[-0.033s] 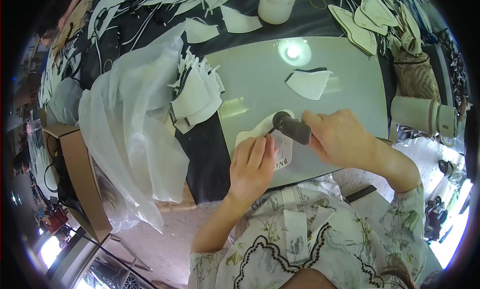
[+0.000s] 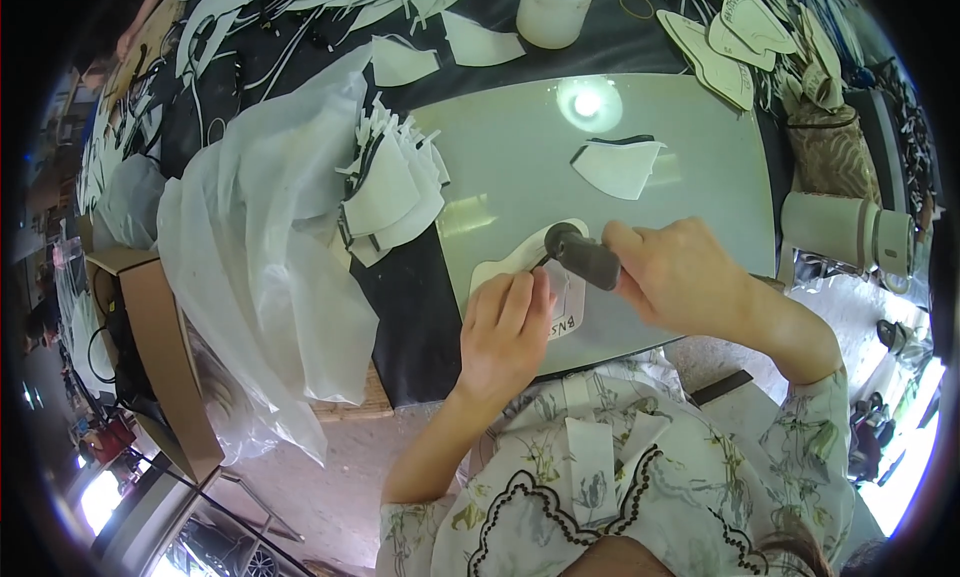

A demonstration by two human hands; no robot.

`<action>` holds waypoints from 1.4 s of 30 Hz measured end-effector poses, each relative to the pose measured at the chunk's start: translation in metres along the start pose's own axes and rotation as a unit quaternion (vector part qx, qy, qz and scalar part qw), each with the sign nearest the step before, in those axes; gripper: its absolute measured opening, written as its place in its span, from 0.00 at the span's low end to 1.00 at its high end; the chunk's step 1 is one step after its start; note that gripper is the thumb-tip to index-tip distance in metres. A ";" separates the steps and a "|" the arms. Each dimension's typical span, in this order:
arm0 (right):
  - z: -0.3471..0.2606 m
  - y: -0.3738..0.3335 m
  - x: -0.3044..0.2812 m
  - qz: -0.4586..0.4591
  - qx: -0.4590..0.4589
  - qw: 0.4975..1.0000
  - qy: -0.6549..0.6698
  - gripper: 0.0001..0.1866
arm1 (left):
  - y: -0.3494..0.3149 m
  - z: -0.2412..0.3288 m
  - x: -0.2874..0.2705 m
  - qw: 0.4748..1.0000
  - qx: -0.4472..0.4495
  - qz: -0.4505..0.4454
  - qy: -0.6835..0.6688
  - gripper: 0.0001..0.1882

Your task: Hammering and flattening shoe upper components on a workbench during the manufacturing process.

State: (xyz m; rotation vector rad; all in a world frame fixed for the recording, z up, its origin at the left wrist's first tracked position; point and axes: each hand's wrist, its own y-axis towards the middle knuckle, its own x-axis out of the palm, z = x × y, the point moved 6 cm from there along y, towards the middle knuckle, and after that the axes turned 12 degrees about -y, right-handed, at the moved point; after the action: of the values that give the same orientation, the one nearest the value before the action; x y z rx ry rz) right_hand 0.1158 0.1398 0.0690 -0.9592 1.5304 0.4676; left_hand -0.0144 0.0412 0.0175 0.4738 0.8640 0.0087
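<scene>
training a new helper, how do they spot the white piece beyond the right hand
Find the large glossy grey-green board at the centre. On its far half, beyond the right hand, lies a curved white piece with a dark layer along its far edge. It lies alone, unlike the overlapping white pieces at the board's left edge.

The template (image 2: 572,305) lies on the board (image 2: 700,202), the plastic bag (image 2: 265,227) left, the flask (image 2: 828,233) right, the bottle (image 2: 553,13) behind.

Dk ltrs (image 2: 568,325) on wht template (image 2: 520,254), cream pcs (image 2: 755,22).
</scene>
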 end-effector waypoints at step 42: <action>-0.001 0.003 0.021 -0.002 0.015 0.999 0.037 0.15 | -0.008 0.001 -0.023 0.996 -0.006 0.068 -0.063 0.11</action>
State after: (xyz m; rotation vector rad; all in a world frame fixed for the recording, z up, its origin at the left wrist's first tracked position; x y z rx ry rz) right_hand 0.1144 0.1346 0.0488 -0.9658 1.5984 0.4088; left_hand -0.0306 0.0288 0.0313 0.5147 0.7074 0.1077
